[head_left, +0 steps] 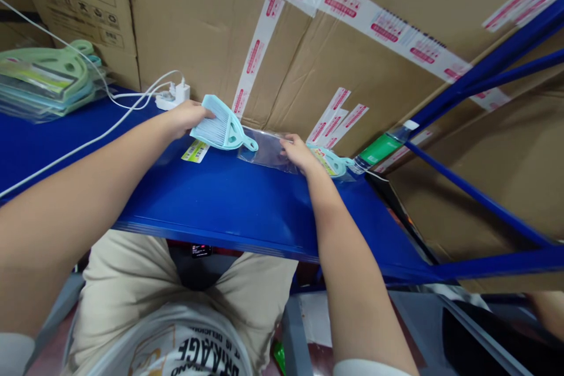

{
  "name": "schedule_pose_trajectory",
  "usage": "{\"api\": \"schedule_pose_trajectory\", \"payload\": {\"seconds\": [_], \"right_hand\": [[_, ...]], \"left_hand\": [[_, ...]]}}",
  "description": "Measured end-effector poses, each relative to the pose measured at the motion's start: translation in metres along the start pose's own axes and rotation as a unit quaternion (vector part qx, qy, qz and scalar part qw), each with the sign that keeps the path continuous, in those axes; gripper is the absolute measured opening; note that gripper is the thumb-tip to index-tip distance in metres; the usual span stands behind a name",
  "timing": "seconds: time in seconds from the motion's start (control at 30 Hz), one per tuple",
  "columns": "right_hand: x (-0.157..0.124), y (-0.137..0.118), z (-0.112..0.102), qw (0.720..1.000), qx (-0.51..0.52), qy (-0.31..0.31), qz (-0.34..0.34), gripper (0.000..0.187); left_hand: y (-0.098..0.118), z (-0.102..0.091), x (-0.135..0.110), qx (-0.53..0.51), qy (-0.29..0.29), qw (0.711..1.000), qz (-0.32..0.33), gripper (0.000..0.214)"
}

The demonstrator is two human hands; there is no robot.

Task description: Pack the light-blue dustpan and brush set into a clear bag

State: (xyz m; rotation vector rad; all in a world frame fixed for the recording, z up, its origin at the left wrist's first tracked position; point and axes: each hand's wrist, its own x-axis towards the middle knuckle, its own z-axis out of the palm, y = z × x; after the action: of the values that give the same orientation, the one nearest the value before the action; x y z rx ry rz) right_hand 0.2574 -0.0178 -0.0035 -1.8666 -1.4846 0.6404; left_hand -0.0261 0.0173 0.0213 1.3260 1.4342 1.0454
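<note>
A light blue mini dustpan and brush set (222, 126) is gripped at its wide end by my left hand (190, 116), thumb over the bristles. Its handle points right, reaching over the edge of a clear plastic bag (267, 150). The bag's right end is pinched in my right hand (297, 153). Under the dustpan's left side lies a yellow-green label card (195, 151). Just beyond my right hand, another light blue dustpan set (332, 160) with a label rests in clear wrapping, partly hidden by that hand.
Stacked packaged dustpans (48, 79) stand at the left of the blue shelf (220, 200). White cables run to a power plug (176, 95). A green-labelled bottle (383, 147) leans by the blue frame at right. Taped cardboard boxes (189, 17) wall off the back.
</note>
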Motion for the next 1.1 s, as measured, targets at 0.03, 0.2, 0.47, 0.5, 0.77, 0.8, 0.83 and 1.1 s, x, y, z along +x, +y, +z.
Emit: {"api": "schedule_pose_trajectory", "payload": {"seconds": [0.03,0.2,0.47,0.5,0.77,0.8,0.83,1.1], "right_hand": [[0.002,0.002,0.001,1.0,0.009,0.005,-0.004,0.034],[0.009,0.007,0.0,0.998,0.015,0.046,-0.035,0.054],[0.016,0.008,-0.008,0.992,0.053,0.076,-0.087,0.055],[0.017,0.009,-0.008,0.99,0.055,0.081,-0.099,0.054],[0.018,0.008,-0.002,0.972,0.08,0.061,-0.213,0.056],[0.016,0.006,-0.002,0.969,0.085,0.063,-0.225,0.058],[0.013,0.004,-0.002,0.965,0.087,0.064,-0.238,0.059],[-0.01,-0.016,-0.001,0.948,0.021,0.072,-0.309,0.07]], "left_hand": [[-0.001,0.001,0.0,-0.004,-0.002,1.0,0.002,0.022],[0.001,-0.001,0.0,-0.001,0.02,1.0,0.008,0.033],[0.002,-0.001,0.0,-0.034,0.017,0.999,0.023,0.036],[0.003,0.0,-0.001,-0.041,0.013,0.999,0.023,0.035],[0.007,0.005,-0.01,-0.065,-0.005,0.998,0.027,0.029],[0.007,0.005,-0.011,-0.066,-0.005,0.997,0.031,0.028],[0.008,0.007,-0.012,-0.069,-0.006,0.997,0.035,0.028],[0.008,0.018,-0.023,-0.093,-0.01,0.993,0.077,0.037]]}}
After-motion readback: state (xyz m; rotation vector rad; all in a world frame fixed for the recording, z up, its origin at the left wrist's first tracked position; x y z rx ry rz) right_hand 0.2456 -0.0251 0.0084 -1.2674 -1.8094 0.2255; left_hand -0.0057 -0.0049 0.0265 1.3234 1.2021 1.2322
